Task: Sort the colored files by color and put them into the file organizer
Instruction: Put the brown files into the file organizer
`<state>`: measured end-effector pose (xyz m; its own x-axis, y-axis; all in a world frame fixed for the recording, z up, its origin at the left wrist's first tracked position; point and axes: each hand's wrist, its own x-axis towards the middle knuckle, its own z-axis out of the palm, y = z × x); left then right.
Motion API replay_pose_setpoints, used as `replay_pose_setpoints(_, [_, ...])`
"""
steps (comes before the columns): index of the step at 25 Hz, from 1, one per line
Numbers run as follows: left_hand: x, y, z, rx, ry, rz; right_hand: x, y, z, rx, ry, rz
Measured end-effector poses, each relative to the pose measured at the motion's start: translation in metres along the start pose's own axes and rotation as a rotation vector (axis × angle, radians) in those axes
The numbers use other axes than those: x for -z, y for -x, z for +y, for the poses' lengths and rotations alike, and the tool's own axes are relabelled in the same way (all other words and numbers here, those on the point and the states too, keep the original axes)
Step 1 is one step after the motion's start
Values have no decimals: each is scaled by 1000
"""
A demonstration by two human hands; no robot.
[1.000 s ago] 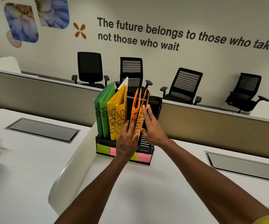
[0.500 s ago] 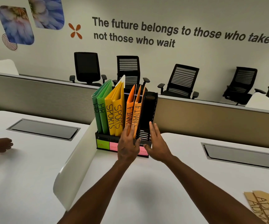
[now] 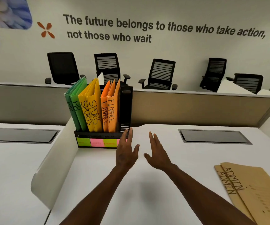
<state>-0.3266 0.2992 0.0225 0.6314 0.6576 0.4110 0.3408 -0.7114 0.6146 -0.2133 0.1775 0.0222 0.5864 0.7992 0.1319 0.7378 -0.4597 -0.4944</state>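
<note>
On the white worktop [image 3: 147, 200], the black file organizer [image 3: 126, 108] at 12 o'clock holds upright green "HR" files [image 3: 75, 109], yellow "SPORTS" files [image 3: 92, 109] and orange "FINANCE" files [image 3: 110, 108], tan "ADMIN" files [image 3: 251, 192] lie flat at 4 o'clock, and both the left hand [image 3: 126, 153] and the right hand [image 3: 157, 153] hover spread, holding nothing.

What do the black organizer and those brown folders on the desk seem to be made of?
Organizer: probably hard plastic, black with a slight sheen and moulded slots low on its side. Brown folders: look like matte kraft paper or thin card, flat with creased edges and ADMIN handwritten on them.
</note>
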Motion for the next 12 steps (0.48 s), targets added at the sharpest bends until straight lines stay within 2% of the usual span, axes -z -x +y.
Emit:
replay_pose_setpoints(7, [-44,15,56,-86,27,-127,32,47,59,-89,-6,62])
replay_pose_setpoints(12, [-90,41,99,-154,88,-256,57,89,115,-242,-42,112])
